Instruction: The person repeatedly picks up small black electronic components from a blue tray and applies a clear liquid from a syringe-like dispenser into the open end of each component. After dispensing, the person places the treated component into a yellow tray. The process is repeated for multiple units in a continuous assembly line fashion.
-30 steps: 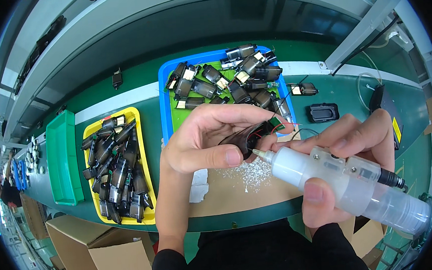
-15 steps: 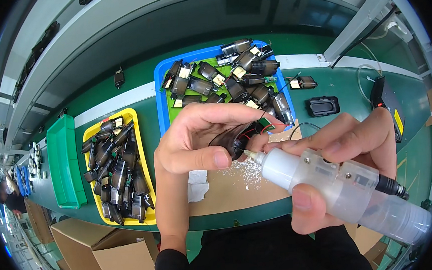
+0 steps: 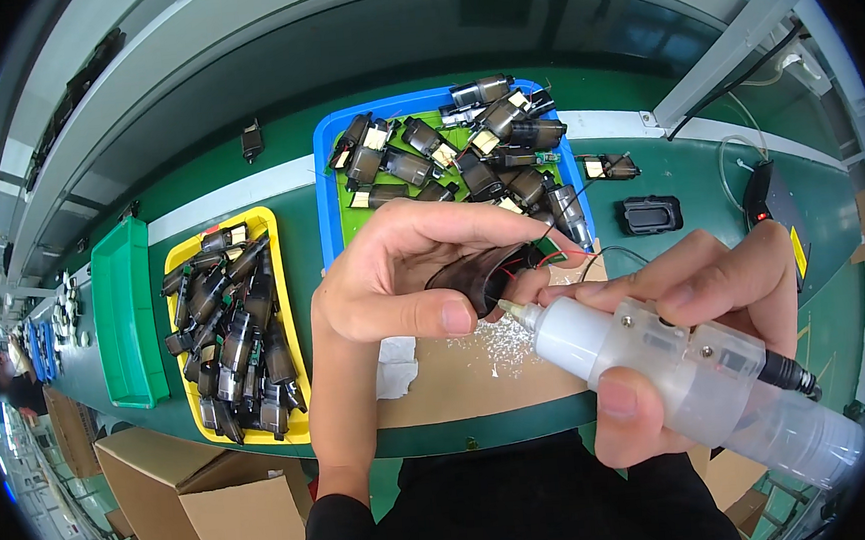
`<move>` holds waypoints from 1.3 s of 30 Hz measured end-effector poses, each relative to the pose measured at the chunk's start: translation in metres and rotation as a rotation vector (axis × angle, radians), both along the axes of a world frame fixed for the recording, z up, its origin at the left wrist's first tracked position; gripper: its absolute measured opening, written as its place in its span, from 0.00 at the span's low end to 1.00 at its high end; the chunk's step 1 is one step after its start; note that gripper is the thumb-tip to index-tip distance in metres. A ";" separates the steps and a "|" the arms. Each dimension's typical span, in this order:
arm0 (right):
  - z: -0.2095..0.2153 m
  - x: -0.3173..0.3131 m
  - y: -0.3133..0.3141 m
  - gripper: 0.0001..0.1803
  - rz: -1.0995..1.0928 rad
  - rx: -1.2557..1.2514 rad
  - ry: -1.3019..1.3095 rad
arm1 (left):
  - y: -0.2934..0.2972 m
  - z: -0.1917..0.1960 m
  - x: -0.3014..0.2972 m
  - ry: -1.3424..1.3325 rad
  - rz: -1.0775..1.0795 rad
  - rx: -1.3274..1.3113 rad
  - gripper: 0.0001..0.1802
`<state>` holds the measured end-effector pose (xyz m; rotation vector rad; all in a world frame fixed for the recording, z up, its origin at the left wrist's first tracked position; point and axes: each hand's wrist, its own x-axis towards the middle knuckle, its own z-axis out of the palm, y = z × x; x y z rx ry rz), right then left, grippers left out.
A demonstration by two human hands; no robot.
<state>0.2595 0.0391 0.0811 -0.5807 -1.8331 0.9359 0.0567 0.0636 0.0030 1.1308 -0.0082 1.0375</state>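
My left hand (image 3: 374,299) is closed around a dark translucent plastic housing (image 3: 468,280) between thumb and fingers. A green circuit board (image 3: 552,253) and thin red and black wires show at its open end. My right hand (image 3: 676,313) grips a translucent dispensing syringe (image 3: 671,379) with a black cable plug on its side. Its pale nozzle points up and left, close to the housing's lower edge and my left fingertips; whether it touches, I cannot tell. Part of the housing is hidden by my left hand.
Similar housings fill a blue-rimmed tray (image 3: 332,232) and a yellow tray (image 3: 307,389). A green tray (image 3: 127,321) stands at the left. White crumbs lie on a brown board (image 3: 461,388) beside white paper (image 3: 396,371). A black holder (image 3: 649,215) and a boxy device (image 3: 774,201) sit right.
The housing in my left hand has turned slightly, its open end facing the nozzle more. The syringe has shifted a little to the right. Both hands keep their grip.
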 end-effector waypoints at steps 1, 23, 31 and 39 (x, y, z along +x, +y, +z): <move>0.000 0.000 0.000 0.28 -0.002 0.004 -0.008 | 0.000 -0.001 0.000 -0.001 -0.005 -0.013 0.30; -0.003 -0.008 -0.007 0.27 -0.136 0.000 0.090 | -0.003 0.001 0.000 0.063 0.072 0.030 0.29; -0.004 -0.017 -0.011 0.26 -0.205 -0.034 0.158 | -0.006 0.002 0.003 0.005 0.073 0.005 0.29; -0.005 -0.016 -0.011 0.26 -0.217 -0.008 0.134 | -0.006 0.005 0.002 0.001 0.039 0.013 0.29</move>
